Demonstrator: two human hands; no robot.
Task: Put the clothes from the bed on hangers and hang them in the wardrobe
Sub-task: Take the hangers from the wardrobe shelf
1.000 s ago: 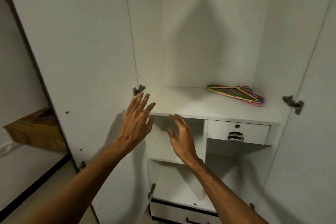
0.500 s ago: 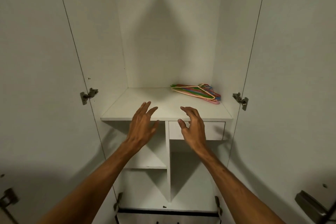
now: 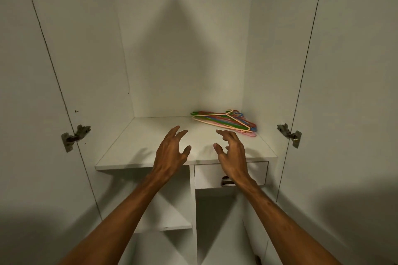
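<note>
I face an open white wardrobe with both doors swung wide. A pile of several coloured plastic hangers [image 3: 228, 122] lies flat at the back right of the wardrobe's middle shelf [image 3: 133, 146]. My left hand [image 3: 171, 153] reaches over the shelf's front edge with fingers spread and holds nothing. My right hand [image 3: 231, 153] hovers beside it with fingers loosely curled, empty, a short way in front of the hangers. No clothes and no bed are in view.
Under the shelf on the right is a small drawer [image 3: 206, 175] with a metal handle; on the left are open compartments [image 3: 170, 208]. The left door [image 3: 32, 114] and right door [image 3: 349, 92] flank me, each with a metal hinge. The tall upper compartment holds nothing visible.
My view has swung from the left door to the wardrobe's centre and drawn closer. Both hands have moved forward and up, from below the shelf edge to over the shelf, nearer the hangers.
</note>
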